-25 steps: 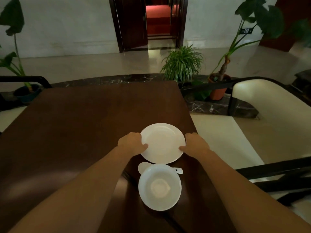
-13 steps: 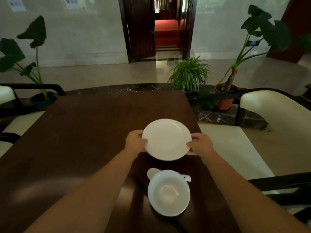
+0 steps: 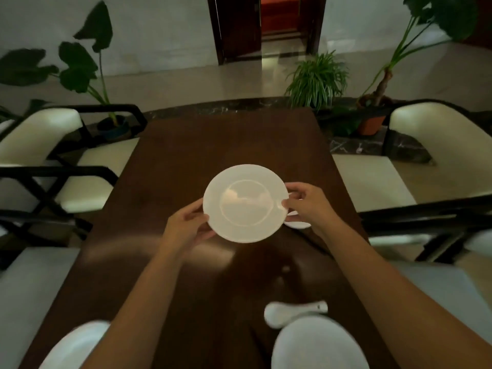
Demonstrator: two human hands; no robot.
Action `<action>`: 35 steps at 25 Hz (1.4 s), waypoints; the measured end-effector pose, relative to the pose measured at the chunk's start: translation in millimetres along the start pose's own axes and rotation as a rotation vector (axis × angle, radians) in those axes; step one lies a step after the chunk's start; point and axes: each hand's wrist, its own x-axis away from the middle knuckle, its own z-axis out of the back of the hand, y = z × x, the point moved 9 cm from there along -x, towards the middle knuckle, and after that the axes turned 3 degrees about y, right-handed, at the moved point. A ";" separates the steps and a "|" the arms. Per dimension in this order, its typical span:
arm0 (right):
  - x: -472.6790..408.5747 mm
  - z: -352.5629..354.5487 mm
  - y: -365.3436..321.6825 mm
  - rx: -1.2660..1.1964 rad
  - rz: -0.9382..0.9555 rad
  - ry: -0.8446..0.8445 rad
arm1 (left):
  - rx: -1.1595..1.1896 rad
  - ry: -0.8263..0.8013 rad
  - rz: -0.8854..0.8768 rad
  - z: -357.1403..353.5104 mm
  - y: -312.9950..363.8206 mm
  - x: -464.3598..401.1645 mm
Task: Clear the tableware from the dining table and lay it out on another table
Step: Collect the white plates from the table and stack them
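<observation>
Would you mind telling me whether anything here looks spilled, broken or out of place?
Nothing stands out. Both hands, left and right, hold the white plate level above the table; it looks intact and empty. The spoon lies beside the bowl.

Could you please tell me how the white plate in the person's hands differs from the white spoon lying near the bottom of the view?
The plate is round and broad; the spoon is small, with a rounded scoop and a short handle. The plate is gripped at its rim by the left hand and the right hand, while the spoon is held by neither. The plate tilts toward the camera; the spoon lies flat on the brown table. Both are plain white tableware.
</observation>
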 end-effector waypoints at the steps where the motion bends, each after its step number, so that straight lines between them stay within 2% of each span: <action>1: 20.1 -12.0 15.0 0.012 -0.027 -0.016 | -0.009 0.026 0.008 16.7 -17.2 22.3; 5: 91.8 -53.9 72.5 0.051 -0.138 -0.143 | 0.130 0.120 0.083 66.7 -89.9 105.3; 7: 121.2 -66.8 96.7 0.173 -0.145 -0.179 | 0.141 0.166 0.127 86.0 -126.7 144.0; 10: 170.8 -75.2 134.3 0.310 -0.126 -0.129 | 0.105 0.184 0.153 113.6 -170.2 193.5; 15: 270.2 -67.0 211.1 0.292 -0.150 -0.006 | -0.100 0.136 0.156 147.7 -224.0 251.4; 18: 310.4 -64.5 248.0 0.314 -0.178 0.033 | -0.138 0.084 0.207 154.5 -254.6 277.6; 23: 341.3 -63.9 283.4 0.272 -0.246 0.068 | -0.170 0.030 0.245 161.1 -278.5 286.9; 35: 346.0 -65.7 289.2 0.319 -0.290 0.124 | -0.261 -0.072 0.192 159.1 -281.5 272.4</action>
